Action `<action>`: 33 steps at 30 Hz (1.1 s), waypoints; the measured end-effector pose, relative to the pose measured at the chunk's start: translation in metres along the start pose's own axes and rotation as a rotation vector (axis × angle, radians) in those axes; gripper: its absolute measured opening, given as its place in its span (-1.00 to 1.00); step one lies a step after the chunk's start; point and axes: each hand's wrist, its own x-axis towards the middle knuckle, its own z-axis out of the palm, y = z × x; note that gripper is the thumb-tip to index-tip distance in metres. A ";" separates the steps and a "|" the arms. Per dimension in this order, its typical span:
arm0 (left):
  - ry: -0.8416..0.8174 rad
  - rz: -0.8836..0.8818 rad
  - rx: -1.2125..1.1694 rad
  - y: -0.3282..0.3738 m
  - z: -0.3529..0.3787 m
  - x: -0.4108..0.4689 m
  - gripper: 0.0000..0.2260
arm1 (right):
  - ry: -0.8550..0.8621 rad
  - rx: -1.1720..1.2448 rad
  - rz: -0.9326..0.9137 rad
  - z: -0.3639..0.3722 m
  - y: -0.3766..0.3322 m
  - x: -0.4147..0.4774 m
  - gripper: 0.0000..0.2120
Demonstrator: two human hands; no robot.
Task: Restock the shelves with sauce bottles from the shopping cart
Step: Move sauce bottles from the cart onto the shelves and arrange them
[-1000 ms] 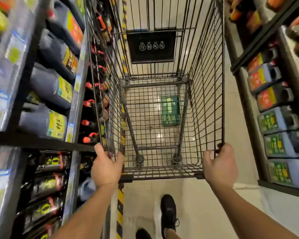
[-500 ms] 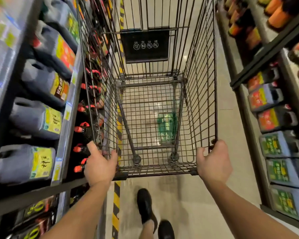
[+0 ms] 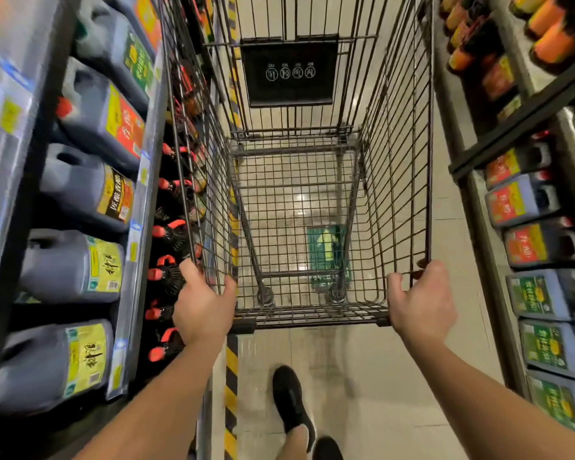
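A dark wire shopping cart (image 3: 395,180) fills the middle of the aisle, and its basket holds no bottles. My left hand (image 3: 205,305) grips the cart's near left corner. My right hand (image 3: 422,302) grips the near right corner, fingers curled over the top rim. Large dark sauce jugs (image 3: 70,263) with yellow and red labels lie on the left shelf. Below them stand dark bottles with red caps (image 3: 161,273), close to my left hand.
The right shelf (image 3: 518,127) carries jugs with red and green labels (image 3: 528,244) and orange-capped bottles higher up. A yellow-black striped strip (image 3: 231,393) runs along the left shelf's base. A green arrow sign (image 3: 326,247) shows on the tiled floor through the cart. My black shoes (image 3: 292,403) are below.
The cart and I have moved forward along the aisle: the shelf jugs slid toward me and the floor arrow came nearer. Both hands kept their grip on the cart.
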 end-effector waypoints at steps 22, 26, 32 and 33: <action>-0.180 -0.074 0.126 0.032 -0.051 0.012 -0.72 | -0.251 0.022 0.030 -0.028 -0.019 0.027 -0.66; -0.093 -0.114 0.082 0.046 -0.087 -0.004 -0.73 | -0.169 0.081 0.019 -0.060 -0.036 0.037 -0.62; 0.006 -0.102 -0.157 0.072 -0.160 -0.029 -0.89 | -0.179 0.188 -0.288 -0.107 -0.116 0.039 -0.83; 0.048 -0.105 -0.212 0.075 -0.174 -0.034 -0.90 | -0.192 0.223 -0.327 -0.114 -0.135 0.034 -0.83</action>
